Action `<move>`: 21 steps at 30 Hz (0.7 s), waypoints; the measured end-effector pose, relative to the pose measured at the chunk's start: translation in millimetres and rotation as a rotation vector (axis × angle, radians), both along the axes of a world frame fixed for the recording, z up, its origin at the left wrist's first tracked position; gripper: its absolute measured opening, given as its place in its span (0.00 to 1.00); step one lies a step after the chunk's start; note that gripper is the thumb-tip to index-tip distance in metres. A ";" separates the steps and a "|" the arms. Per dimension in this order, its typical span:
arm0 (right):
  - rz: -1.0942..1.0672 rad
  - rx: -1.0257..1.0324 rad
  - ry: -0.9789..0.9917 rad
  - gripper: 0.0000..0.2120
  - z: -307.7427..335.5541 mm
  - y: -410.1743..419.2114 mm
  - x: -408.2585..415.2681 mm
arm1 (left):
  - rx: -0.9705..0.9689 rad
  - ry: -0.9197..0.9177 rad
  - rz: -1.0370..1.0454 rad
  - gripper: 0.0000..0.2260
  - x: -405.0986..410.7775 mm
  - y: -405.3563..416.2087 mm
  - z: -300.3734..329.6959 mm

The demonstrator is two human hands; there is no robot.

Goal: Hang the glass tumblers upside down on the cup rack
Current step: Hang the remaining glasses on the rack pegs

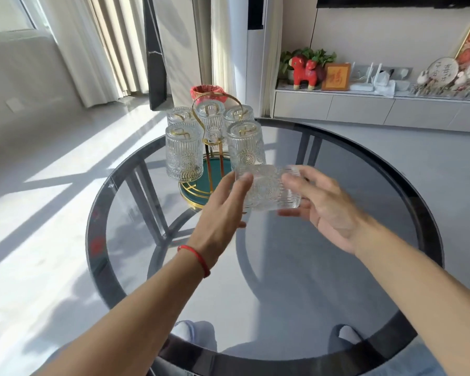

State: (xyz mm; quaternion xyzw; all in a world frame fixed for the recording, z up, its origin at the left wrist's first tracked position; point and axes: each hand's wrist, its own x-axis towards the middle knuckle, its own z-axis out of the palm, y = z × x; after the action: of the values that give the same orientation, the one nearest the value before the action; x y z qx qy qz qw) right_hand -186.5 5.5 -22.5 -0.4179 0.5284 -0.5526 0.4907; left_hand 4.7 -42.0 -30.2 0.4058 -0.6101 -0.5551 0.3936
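A gold wire cup rack (211, 147) with a green round base (191, 189) stands at the far side of the round glass table (337, 267). Several ribbed glass tumblers hang upside down on it, among them one at front left (183, 153) and one at front right (246, 145). One more ribbed tumbler (269, 189) is held in the air just in front of the rack, lying roughly sideways. My right hand (326, 210) grips it from the right. My left hand (223, 210) touches its left side with spread fingers.
The table's dark rim (429, 213) curves round close to my right arm. A red-lined bin (206, 94) stands on the floor behind the rack. A low white cabinet (364, 107) with ornaments runs along the right wall. My feet show under the glass.
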 end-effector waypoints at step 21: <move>-0.237 -0.375 1.260 0.31 101.0 -93.7 78.8 | -0.585 -1.226 -0.147 0.27 2.9 -20.0 -42.6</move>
State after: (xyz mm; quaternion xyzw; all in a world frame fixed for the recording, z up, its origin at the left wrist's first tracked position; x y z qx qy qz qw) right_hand -107.7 -88.3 78.6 -0.6782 0.6514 -0.3356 -0.0566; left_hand 7.6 -62.0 -72.8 0.4813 -0.8738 -0.0624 0.0316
